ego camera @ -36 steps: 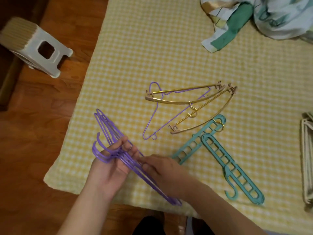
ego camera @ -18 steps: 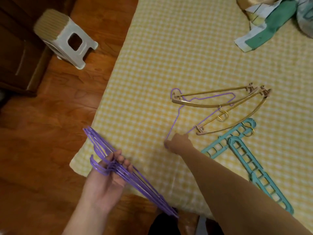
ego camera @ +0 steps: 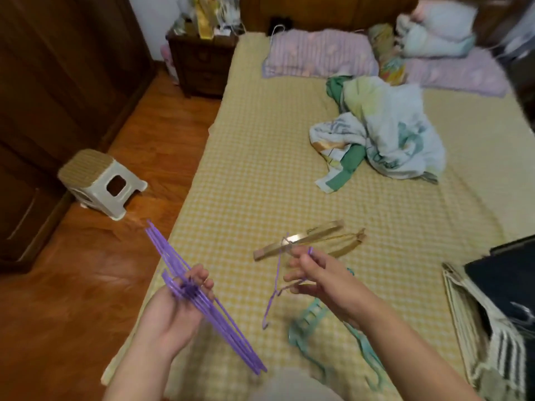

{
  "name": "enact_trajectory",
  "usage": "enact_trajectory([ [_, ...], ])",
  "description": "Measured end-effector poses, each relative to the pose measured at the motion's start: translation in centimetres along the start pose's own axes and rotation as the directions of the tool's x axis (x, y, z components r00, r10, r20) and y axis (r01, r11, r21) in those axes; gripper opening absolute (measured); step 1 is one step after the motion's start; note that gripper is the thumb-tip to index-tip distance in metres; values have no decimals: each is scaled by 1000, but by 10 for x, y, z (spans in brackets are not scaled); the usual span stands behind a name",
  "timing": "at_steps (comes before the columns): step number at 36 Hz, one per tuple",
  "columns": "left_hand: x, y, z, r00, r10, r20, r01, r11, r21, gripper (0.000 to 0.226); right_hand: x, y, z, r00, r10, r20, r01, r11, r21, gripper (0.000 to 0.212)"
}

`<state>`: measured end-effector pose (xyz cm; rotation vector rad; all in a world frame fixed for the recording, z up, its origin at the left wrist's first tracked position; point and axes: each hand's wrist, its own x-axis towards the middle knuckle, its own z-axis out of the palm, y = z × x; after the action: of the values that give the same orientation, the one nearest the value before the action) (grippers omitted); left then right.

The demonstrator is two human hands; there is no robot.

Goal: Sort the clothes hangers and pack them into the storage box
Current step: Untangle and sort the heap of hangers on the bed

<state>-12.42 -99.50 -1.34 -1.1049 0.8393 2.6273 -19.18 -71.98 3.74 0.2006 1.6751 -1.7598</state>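
purple hangers in both hands, other hangers on bed

left hand (ego camera: 173, 311), lower centre-left of frame: grip closed around a bundle of purple hangers (ego camera: 202, 302), fingers curled over the wires near the hooks. the bundle runs diagonally from the mid-left down toward the bottom centre, held over the bed's left edge.

right hand (ego camera: 321, 277), centre of frame: grip pinches a single purple hanger (ego camera: 275, 282), lifted off the yellow checked bed (ego camera: 260, 169). its thin wire hangs down and left from the fingers. the two hands are apart.

gold hangers (ego camera: 307, 240) lie on the bed just above the right hand; motion blur, count unclear. teal hangers (ego camera: 312, 316) lie on the bed below the right forearm, partly hidden by it.

lower right of frame: a stack of pale hangers (ego camera: 463, 308) beside a dark box-like object (ego camera: 509, 273); cannot tell its details.

upper right: crumpled bedding (ego camera: 385, 131), pillows behind it. left of frame: a small stool (ego camera: 98, 183) on the wood floor, well apart from the hangers.
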Motion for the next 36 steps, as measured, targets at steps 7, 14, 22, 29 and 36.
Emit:
enact_trajectory([
  [7, -19, 45, 63, 982, 3, 187, -37, 983, 181, 45, -53, -70, -24, 972, -212, -101, 184, 954, -237, 28],
  [14, -23, 36, 138, 969, 30, 246, -115, 934, 338, 15, -65, -141, -43, 853, -331, -404, 197, 920, -339, 26],
  [22, -46, 2, 182, 887, -11, 461, -245, 836, 491, 17, -48, -226, -55, 950, -138, -279, 54, 955, -291, 28],
  [29, -62, -26, 190, 810, -113, 575, -345, 702, 623, 21, 6, -217, -43, 944, 48, -326, -117, 974, -194, 42],
  [36, -74, -27, 183, 800, -236, 552, -286, 658, 696, 17, 24, -214, -43, 945, 199, -260, -205, 979, 8, 45],
])
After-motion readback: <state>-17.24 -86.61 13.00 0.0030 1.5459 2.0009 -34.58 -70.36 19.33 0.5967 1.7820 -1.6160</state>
